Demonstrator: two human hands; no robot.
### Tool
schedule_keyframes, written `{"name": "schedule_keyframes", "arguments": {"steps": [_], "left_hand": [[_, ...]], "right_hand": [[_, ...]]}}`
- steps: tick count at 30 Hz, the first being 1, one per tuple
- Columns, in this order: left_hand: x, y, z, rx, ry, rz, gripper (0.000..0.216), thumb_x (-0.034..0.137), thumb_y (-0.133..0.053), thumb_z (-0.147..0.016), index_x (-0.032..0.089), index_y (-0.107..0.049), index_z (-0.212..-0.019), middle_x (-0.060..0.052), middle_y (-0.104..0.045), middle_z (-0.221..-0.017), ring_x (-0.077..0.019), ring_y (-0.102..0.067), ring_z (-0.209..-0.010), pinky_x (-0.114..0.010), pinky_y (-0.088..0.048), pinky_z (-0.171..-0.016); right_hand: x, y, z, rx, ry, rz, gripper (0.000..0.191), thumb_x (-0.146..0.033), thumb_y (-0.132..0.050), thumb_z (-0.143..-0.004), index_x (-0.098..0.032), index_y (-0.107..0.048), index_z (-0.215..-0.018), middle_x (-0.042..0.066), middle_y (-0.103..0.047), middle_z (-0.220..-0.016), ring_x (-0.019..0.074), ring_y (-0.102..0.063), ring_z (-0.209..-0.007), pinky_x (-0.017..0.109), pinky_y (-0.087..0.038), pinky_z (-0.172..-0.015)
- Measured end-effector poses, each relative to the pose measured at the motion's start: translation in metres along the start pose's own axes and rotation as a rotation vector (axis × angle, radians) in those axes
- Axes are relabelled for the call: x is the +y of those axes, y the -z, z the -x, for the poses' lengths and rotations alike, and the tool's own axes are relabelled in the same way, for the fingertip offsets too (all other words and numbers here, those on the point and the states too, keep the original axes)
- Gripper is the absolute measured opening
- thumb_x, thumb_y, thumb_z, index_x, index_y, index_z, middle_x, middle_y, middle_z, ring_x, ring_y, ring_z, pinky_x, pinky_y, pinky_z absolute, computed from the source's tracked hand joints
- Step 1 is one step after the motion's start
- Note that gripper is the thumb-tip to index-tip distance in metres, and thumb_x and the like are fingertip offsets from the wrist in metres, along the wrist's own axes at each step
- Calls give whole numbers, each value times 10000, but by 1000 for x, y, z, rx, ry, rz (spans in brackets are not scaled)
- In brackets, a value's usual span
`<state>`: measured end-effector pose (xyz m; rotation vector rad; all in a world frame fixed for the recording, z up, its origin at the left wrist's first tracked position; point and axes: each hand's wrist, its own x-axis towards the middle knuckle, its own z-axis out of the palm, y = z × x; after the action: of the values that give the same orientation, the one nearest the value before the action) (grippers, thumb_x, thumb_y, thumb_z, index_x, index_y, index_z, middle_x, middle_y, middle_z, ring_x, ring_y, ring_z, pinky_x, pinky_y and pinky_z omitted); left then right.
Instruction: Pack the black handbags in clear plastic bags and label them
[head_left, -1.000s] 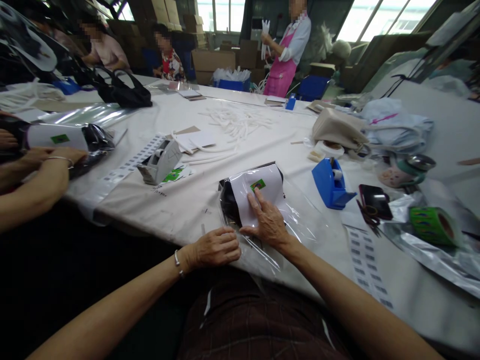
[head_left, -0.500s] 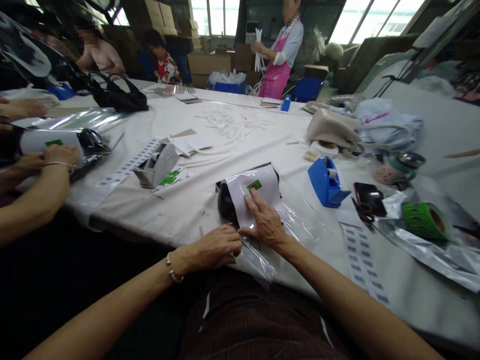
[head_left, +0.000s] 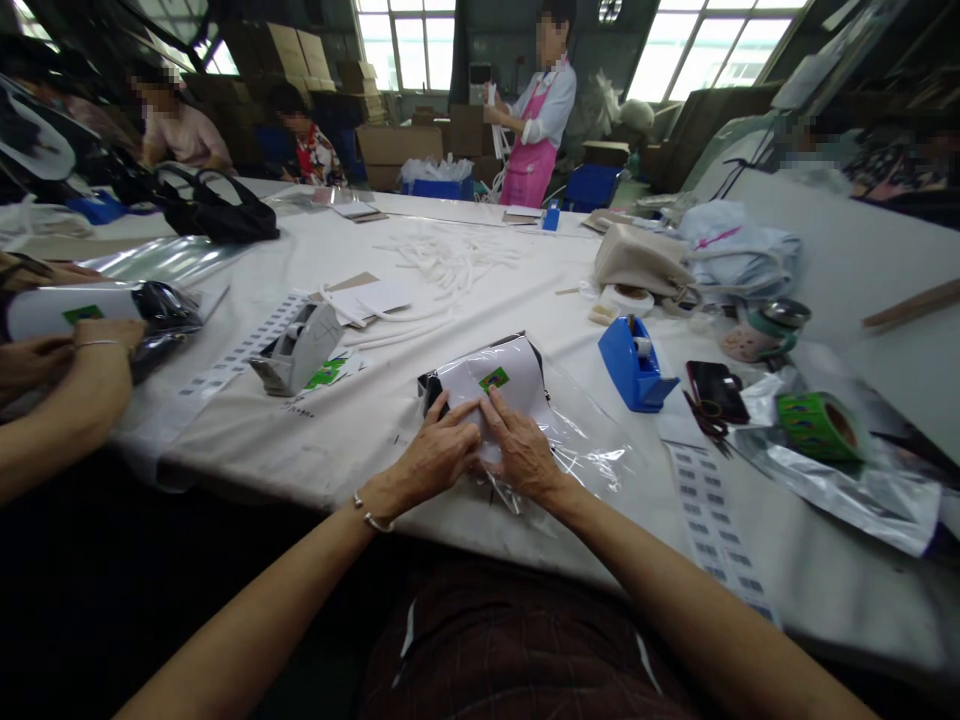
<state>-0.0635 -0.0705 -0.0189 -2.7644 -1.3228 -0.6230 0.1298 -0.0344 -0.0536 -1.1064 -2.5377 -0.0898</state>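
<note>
A black item wrapped in white paper with a green sticker (head_left: 494, 380) lies inside a clear plastic bag (head_left: 592, 440) on the white table (head_left: 390, 420), just in front of me. My left hand (head_left: 439, 455) rests on the near left end of the package, fingers bent and pressing on it. My right hand (head_left: 521, 450) lies flat on the white paper beside it, fingers stretched toward the sticker. The two hands touch each other over the package.
A grey tape dispenser (head_left: 296, 345) stands to the left, a blue one (head_left: 634, 365) to the right. A phone (head_left: 716, 390), a green label roll (head_left: 817, 425) and barcode strips (head_left: 709, 510) lie at right. A co-worker's hands (head_left: 71, 345) hold a similar package at far left.
My left hand has moved from the table edge up onto the package, next to my right hand. The bag's near end is now folded under the hands.
</note>
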Motion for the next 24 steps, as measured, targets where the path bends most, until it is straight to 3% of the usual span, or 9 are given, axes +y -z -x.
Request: {"name": "schedule_keyframes", "arguments": {"steps": [4, 8, 14, 18, 21, 24], "left_hand": [[3, 5, 0, 22, 21, -23, 55, 255, -596, -892, 207, -598, -864, -39, -687, -1042, -242, -380, -1383, -532, 23, -1213], [1, 13, -6, 30, -1, -132, 71, 289, -649, -859, 219, -651, -849, -55, -504, -1418, -317, -224, -1453, -591, 56, -1185], [-9, 13, -18, -80, 23, -59, 97, 342, -698, -831, 248, -696, -809, 1, -414, -1506, -356, -172, -1461, -659, 93, -1138], [-9, 16, -19, -117, 60, -22, 110, 354, -714, -821, 251, -696, -786, 4, -479, -1456, -350, -196, -1455, -660, 104, -1130], [-8, 21, -19, -146, 83, 2, 104, 342, -729, -809, 249, -696, -774, 4, -502, -1434, -355, -205, -1451, -671, 99, -1125], [-7, 25, -21, -161, 104, 20, 102, 324, -728, -809, 238, -692, -767, 1, -502, -1435, -361, -207, -1448, -682, 87, -1123]], "right_hand": [[2, -1, 0, 22, 6, -43, 881, -475, -645, -816, -142, -225, -1515, 179, -250, -1571, 335, -559, -1072, 444, -450, -866], [4, -4, 1, 36, 16, -61, 937, -516, -664, -796, -139, -206, -1521, 187, -238, -1572, 352, -563, -1062, 472, -453, -870], [7, -11, 2, 69, -5, -147, 909, -471, -684, -798, -152, -233, -1519, 191, -278, -1555, 354, -573, -1098, 486, -459, -910], [20, -1, 0, 88, -3, -517, 695, -366, -653, -838, -209, -385, -1459, 139, -327, -1548, 306, -493, -1274, 462, -441, -1012], [30, 22, 11, 53, -223, -908, 446, -381, -604, -876, -222, -580, -1292, 108, -567, -1367, 247, -622, -1103, 386, -523, -903], [30, 51, 34, -82, -405, -1097, 383, -434, -634, -850, -220, -658, -1166, 78, -707, -1110, 228, -675, -930, 384, -549, -844]]}}
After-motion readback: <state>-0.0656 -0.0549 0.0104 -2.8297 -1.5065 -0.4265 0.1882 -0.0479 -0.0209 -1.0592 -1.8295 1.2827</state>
